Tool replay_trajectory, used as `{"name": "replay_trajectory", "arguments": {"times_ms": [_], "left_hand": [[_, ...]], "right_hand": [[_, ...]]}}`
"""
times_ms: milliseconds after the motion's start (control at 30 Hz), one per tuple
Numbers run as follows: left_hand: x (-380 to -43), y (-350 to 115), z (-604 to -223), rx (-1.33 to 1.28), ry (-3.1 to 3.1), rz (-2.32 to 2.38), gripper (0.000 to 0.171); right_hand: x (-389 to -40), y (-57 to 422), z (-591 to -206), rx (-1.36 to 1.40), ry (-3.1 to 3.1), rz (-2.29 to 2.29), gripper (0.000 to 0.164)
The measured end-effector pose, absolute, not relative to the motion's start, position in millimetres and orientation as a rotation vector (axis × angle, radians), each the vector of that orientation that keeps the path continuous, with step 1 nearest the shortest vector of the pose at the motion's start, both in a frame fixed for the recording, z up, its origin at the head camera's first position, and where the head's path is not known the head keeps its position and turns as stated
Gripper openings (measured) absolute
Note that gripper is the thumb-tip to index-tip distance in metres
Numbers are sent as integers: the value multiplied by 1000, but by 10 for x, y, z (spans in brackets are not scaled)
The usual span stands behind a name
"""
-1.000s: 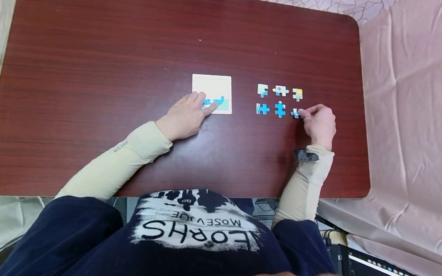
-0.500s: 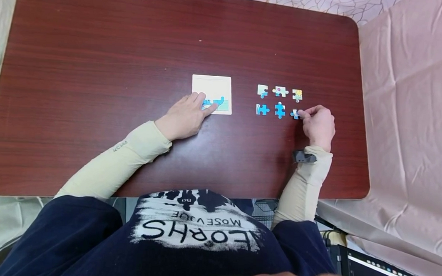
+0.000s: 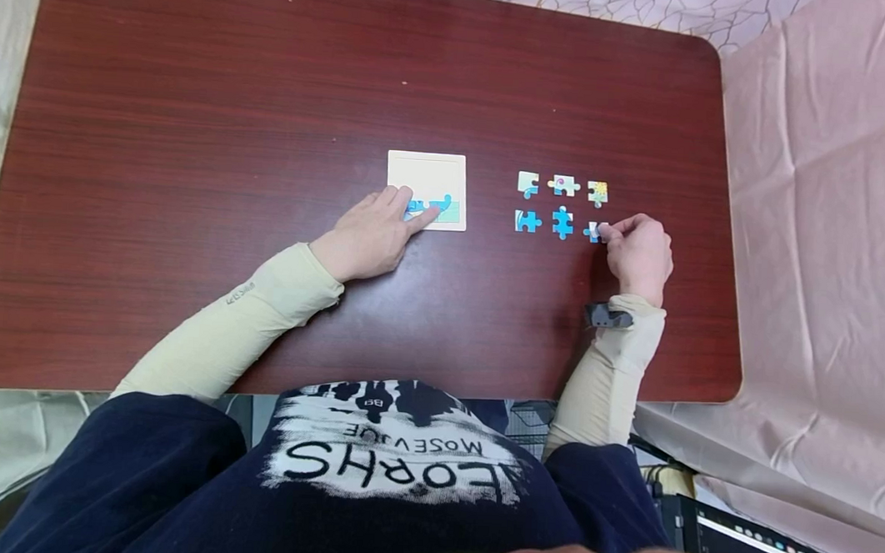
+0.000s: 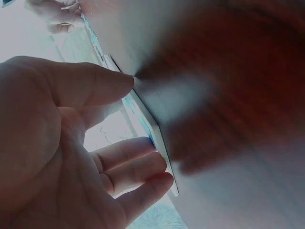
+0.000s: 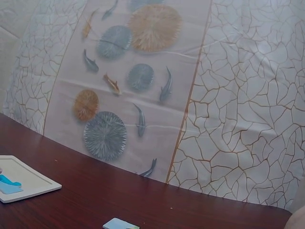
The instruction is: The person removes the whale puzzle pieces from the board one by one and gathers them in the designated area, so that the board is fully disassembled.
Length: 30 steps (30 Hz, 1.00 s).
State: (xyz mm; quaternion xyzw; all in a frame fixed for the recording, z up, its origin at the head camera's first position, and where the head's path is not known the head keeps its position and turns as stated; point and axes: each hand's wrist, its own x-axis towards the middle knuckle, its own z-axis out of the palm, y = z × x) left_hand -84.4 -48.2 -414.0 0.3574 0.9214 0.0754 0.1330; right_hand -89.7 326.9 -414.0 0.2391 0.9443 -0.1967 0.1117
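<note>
We see the right hand pinching a puzzle piece on the table, beside five other pieces; the left hand lies fingers outstretched across the board. We'd judge that piece light, stiff, rather slick, its knobs fragile: edges are the place to hold. Further out, the shirt reads, as best we can tell upside down, "MOSEVJUE".
</note>
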Motion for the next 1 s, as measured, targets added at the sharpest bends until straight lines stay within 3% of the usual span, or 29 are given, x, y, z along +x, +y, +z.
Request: {"name": "replay_trajectory", "arguments": {"times_ms": [233, 400, 733, 1000], "left_hand": [[-814, -529, -4125, 1029, 2663, 287, 56], [-795, -594, -4090, 1025, 2639, 359, 53], [-757, -667, -4066, 993, 2617, 410, 52], [-722, -662, -4098, 1077, 2650, 449, 53]], "right_hand": [[-881, 3227, -4084, 735, 2809, -628, 41], [-926, 2909, -3874, 675, 2934, -723, 40], [-1100, 1624, -3798, -359, 2770, -868, 31], [-1245, 1229, -4100, -643, 2561, -817, 35]]}}
